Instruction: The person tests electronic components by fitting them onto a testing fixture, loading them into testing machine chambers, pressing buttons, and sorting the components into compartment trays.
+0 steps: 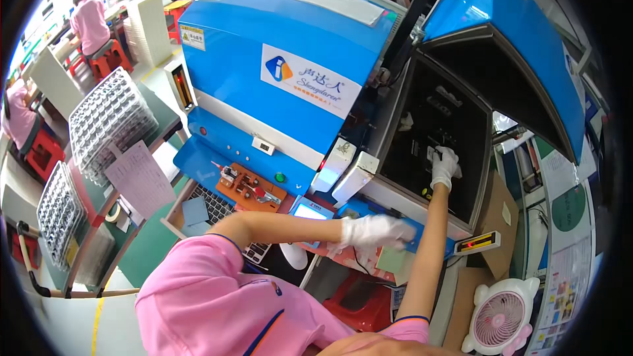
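My right hand (445,166), in a white glove, reaches into the dark interior of the open blue test box (468,132). Its fingers are bent at a small fixture (432,153) there; what they hold is too small to make out. My left hand (379,231), also white-gloved, hovers over the front edge of the bench, blurred by motion, its fingers unclear. Left of it lie a small screen device (311,211), a white mouse (294,256) and a laptop keyboard (210,203). An orange fixture (250,188) rests on the ledge of the closed blue box (283,46).
The raised lid (514,72) hangs above the open box. Stacked clear trays (109,122) stand at the left beside a paper sheet (140,179). A pink fan (502,316) is at lower right, a red stool (359,306) below. Seated people (89,21) are in the background.
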`<state>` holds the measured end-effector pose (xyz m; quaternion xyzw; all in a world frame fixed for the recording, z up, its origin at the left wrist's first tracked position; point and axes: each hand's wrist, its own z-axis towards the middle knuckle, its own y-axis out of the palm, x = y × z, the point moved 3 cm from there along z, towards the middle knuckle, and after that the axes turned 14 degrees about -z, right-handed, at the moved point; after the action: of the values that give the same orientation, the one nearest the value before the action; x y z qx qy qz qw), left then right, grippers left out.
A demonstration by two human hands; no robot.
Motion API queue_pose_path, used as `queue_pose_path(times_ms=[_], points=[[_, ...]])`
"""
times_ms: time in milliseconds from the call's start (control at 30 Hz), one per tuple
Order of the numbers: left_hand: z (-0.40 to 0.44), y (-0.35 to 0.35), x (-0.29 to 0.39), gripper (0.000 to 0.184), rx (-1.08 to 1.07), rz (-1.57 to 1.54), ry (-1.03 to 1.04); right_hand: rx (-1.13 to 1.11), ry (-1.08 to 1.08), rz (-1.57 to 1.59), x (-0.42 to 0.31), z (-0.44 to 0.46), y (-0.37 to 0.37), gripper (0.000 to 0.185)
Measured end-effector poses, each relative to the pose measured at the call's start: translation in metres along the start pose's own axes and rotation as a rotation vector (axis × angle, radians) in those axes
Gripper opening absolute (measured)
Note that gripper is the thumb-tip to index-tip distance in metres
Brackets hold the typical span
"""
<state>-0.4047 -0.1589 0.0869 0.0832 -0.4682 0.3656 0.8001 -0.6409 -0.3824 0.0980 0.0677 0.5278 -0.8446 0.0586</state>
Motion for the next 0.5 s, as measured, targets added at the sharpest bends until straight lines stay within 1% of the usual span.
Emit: queue_pose_path(times_ms=[67,100,200,233,300,333,367,433,467,500], points=[[-0.038,0.004,-0.020,0.030,-0.234,0.649,0.163,-0.055,0.044,-0.277,-0.014,-0.005,-0.005,0.044],[-0.047,-0.005,-0.013,0.030,-0.234,0.658,0.161,-0.050,0.040,-0.271,-0.022,-0.007,-0.006,0.044],[-0.068,-0.022,-0.005,0.038,-0.383,1.013,-0.034,0.068,0.162,-0.351,-0.037,-0.020,-0.018,0.044],[-0.074,-0.023,-0.011,0.038,-0.372,1.015,-0.025,0.077,0.156,-0.360,-0.040,-0.024,-0.028,0.044],[-0.083,-0.024,-0.042,0.044,-0.365,1.064,-0.102,0.595,0.016,0.055,-0.043,-0.039,-0.071,0.045],[-0.083,-0.023,-0.053,0.047,-0.359,1.089,-0.140,0.720,0.080,-0.005,-0.054,-0.065,-0.096,0.045],[-0.081,-0.020,-0.057,0.047,-0.343,1.092,-0.126,0.846,0.143,-0.062,-0.071,-0.103,-0.113,0.045],[-0.079,-0.012,-0.066,0.058,-0.359,1.150,-0.172,0.934,0.351,-0.201,-0.069,-0.173,-0.111,0.052],[-0.081,-0.012,-0.067,0.064,-0.377,1.177,-0.202,0.924,0.443,-0.230,-0.041,-0.202,-0.087,0.054],[-0.082,-0.013,-0.056,0.064,-0.379,1.180,-0.203,0.907,0.541,-0.256,-0.018,-0.224,-0.059,0.056]])
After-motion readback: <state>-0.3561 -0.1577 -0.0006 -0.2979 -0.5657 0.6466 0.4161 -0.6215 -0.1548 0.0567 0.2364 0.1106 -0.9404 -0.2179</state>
